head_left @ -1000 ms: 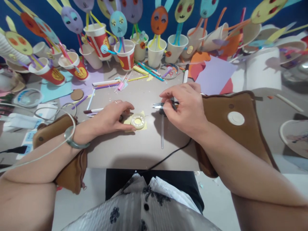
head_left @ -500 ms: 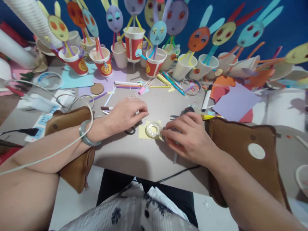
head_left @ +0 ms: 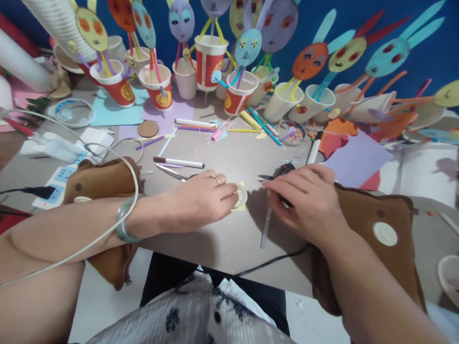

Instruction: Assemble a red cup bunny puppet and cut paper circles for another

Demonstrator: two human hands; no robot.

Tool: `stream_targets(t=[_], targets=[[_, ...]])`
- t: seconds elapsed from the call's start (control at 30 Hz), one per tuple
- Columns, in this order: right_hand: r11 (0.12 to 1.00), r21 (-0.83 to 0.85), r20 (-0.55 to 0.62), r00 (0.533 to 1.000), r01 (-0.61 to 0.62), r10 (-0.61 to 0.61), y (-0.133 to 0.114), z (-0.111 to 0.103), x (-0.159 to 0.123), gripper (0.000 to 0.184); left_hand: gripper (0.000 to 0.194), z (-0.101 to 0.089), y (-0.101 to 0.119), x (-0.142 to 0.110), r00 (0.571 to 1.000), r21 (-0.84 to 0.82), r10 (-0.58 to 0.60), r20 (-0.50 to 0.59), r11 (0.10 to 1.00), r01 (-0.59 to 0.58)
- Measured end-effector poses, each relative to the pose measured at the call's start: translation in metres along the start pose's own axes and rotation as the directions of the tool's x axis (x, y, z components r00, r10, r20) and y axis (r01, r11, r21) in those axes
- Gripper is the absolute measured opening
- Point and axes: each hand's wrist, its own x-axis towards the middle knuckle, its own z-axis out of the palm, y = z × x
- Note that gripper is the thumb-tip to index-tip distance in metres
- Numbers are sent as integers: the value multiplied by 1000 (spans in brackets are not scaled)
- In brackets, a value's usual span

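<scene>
My left hand [head_left: 202,197], with a ring on one finger, curls its fingers down over a small white roll of tape [head_left: 243,196]. The roll lies on a yellow paper square, partly hidden by the fingers. To the right of it, my right hand [head_left: 303,198] is closed with thumb and fingertips together; whatever they pinch is too small to make out. Dark-handled scissors [head_left: 266,178] point out just beyond those fingertips. A narrow pale strip [head_left: 265,231] sticks out below my right hand. Another pair of scissors [head_left: 172,172] reaches under my left hand.
Paper cups [head_left: 236,93] bearing paper rabbit figures stand along the back. A brown-capped marker [head_left: 179,162] and coloured sticks lie before them. Brown pouches [head_left: 373,248] flank the table edge. A pale cable [head_left: 82,253] crosses my left arm; a power strip [head_left: 55,191] sits at left.
My left hand has moved right and down onto the tape roll, uncovering the marker and scissors blades. My right hand has drawn away from the roll to the right.
</scene>
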Motion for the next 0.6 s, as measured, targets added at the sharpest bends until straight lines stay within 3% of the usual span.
stream_targets(t=[0.1, 0.27, 0.43, 0.6], targets=[[985, -102, -128, 984, -138, 124, 9, -6, -2, 10, 30, 4, 7, -3, 995, 18, 11, 97, 1000, -13], [898, -243, -213, 924, -366, 319, 27, -14, -12, 14, 46, 7, 16, -8, 979, 65, -27, 204, 998, 14], [837, -317, -336, 878, -445, 340, 39, -17, -19, 17, 59, 7, 19, -9, 958, 55, -61, 280, 997, 47], [858, -300, -311, 893, -417, 325, 35, -16, -16, 18, 66, 11, 19, -11, 952, 53, -67, 299, 997, 53]])
